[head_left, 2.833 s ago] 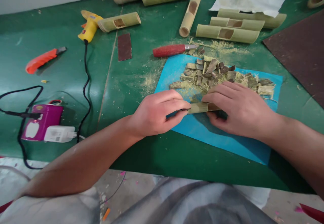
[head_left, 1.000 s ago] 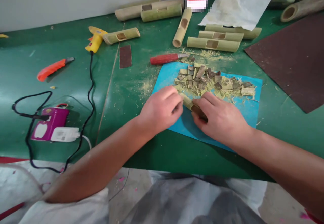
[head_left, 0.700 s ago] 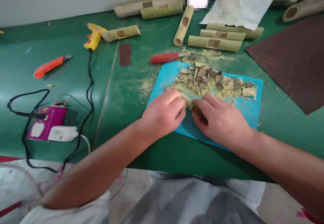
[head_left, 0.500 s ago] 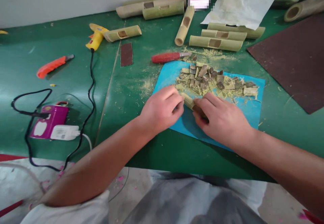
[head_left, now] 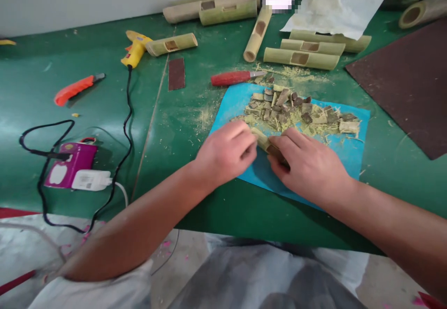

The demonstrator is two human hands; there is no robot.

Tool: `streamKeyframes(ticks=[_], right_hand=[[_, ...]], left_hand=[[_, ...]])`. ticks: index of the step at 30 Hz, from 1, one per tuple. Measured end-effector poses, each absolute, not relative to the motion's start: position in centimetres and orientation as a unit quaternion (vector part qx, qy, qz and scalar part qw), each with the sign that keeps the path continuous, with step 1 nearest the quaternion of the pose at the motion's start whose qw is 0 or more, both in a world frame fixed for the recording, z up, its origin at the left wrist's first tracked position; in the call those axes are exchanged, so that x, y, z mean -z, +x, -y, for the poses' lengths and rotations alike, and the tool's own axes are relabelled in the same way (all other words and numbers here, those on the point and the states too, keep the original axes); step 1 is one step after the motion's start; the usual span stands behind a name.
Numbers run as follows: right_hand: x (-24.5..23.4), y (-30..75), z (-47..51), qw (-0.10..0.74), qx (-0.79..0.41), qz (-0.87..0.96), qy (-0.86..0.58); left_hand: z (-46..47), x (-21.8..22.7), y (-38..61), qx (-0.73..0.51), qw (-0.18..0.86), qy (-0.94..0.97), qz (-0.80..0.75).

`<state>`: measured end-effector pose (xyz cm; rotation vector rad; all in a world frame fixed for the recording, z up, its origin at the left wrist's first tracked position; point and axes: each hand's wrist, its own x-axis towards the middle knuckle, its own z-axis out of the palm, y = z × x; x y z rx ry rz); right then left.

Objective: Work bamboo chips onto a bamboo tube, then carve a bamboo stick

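Observation:
My left hand (head_left: 225,153) and my right hand (head_left: 309,167) meet over a blue sheet (head_left: 344,153) on the green table. Both are closed on one short bamboo piece (head_left: 262,140) held between them; my left fingers pinch its left end. A brown strip shows under my right fingers, and I cannot tell what it is. Just beyond the hands, a heap of bamboo chips and shavings (head_left: 296,111) lies on the sheet.
A red-handled knife (head_left: 233,77) lies behind the sheet. Cut bamboo tubes (head_left: 302,57) and white paper (head_left: 335,2) sit at the back. A yellow glue gun (head_left: 134,50), an orange cutter (head_left: 75,88), a power adapter (head_left: 75,174) with black cable lie left. Dark sandpaper (head_left: 408,76) lies right.
The bamboo piece went from lying level between my hands to tilting, its left end farther from me. My hands moved closer together and have barely shifted in the last second.

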<state>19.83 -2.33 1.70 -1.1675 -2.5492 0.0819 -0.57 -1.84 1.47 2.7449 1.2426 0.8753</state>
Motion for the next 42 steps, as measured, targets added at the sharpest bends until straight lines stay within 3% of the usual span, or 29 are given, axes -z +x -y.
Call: streamKeyframes(ticks=[25, 42], right_hand=[[-1.71, 19.78, 2.25, 0.170, -0.053, 0.889, -0.421], [-1.64, 19.81, 2.38, 0.193, -0.002, 0.891, -0.411]], left_hand=[[1.72, -1.28, -0.59, -0.294, 0.002, 0.864, -0.409], [1.73, -1.24, -0.50, -0.295, 0.010, 0.869, -0.398]])
